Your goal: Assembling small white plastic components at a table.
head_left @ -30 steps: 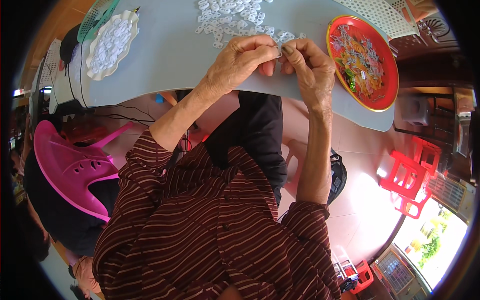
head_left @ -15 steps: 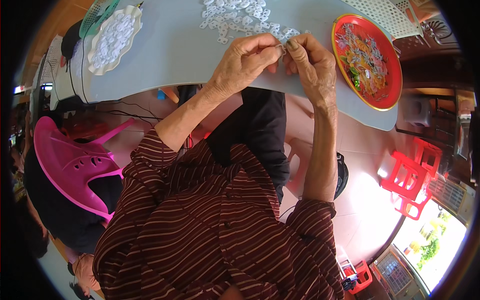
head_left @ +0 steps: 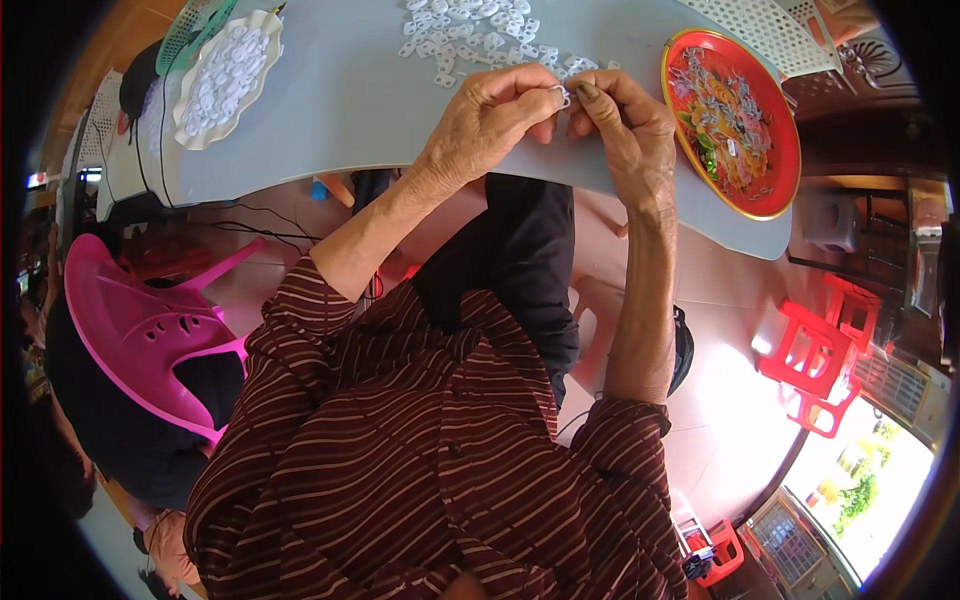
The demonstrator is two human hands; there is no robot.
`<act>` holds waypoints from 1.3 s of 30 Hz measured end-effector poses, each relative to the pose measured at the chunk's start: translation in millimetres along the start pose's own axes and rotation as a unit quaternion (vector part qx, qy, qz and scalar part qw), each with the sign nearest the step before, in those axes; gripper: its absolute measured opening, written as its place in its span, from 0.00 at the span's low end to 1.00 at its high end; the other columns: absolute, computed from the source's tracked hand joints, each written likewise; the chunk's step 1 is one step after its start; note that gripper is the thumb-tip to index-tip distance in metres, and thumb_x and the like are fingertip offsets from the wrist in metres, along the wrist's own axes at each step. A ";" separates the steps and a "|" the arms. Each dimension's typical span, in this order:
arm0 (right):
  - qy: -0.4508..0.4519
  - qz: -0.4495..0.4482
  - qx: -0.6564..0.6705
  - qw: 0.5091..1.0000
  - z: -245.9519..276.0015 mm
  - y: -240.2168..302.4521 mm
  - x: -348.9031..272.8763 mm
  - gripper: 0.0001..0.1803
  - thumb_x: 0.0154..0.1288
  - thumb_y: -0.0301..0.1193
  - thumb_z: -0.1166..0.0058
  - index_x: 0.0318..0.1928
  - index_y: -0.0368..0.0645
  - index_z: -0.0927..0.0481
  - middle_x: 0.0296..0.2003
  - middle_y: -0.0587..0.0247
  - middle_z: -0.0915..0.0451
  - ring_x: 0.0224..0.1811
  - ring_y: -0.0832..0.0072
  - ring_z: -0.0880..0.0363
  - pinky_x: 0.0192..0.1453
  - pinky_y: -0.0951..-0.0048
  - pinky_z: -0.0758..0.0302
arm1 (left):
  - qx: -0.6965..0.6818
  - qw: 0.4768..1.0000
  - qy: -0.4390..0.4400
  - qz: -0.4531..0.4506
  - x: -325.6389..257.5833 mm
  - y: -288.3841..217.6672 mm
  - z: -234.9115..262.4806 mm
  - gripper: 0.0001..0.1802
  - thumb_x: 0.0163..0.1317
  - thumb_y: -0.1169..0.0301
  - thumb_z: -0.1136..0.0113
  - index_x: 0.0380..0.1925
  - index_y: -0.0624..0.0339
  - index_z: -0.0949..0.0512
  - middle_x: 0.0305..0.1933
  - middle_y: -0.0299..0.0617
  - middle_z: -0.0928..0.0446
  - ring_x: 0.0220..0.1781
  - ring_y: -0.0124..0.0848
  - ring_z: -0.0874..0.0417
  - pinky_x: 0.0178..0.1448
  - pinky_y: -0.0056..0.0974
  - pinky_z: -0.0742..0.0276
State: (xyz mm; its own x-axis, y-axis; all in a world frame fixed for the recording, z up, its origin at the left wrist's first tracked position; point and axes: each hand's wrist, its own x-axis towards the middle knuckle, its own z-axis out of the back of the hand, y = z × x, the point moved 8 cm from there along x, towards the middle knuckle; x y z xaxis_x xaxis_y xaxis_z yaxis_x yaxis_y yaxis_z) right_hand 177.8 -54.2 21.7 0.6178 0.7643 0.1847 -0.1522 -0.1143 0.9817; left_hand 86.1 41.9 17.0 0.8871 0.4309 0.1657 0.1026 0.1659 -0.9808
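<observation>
Both hands met just above the middle of the frame, at the near edge of the pale grey table (head_left: 380, 110). Left hand (head_left: 490, 120) came in from the lower left with its fingers curled shut, thumb and forefinger pinching a small white plastic piece (head_left: 562, 96). Right hand (head_left: 625, 125) rose straight from below, its fingertips also closed on that piece from the other side, so the piece sat between the two hands with neither clearly nearer. It was too small to tell which way its long axis ran.

Directly beyond the fingertips, toward the top edge, lay a loose heap of white pieces (head_left: 475, 30), spread left to right across the table and almost touching the knuckles. To the upper right stood a red tray with a flower pattern (head_left: 730, 120), just beside the right hand. Far off at the upper left sat a cream scalloped dish (head_left: 225, 75) filled with more white pieces.
</observation>
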 end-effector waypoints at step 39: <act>-0.040 -0.020 0.094 0.995 0.6 -6.5 3.9 0.06 0.63 0.24 0.45 0.40 0.38 0.20 0.31 0.66 0.19 0.32 0.81 0.21 0.37 0.80 0.24 | -0.057 0.998 -0.033 0.007 -0.4 -1.1 4.3 0.11 0.62 0.67 0.48 0.25 0.62 0.23 0.19 0.34 0.27 0.26 0.20 0.27 0.35 0.28 0.32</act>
State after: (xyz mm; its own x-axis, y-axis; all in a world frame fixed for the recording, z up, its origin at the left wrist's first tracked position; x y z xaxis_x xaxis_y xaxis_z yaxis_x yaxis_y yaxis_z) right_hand 181.6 -50.8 16.0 0.6812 0.7182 0.1420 0.0151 -0.2077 0.9781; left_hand 83.7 45.3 18.5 0.8576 0.4904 0.1553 0.1451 0.0591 -0.9877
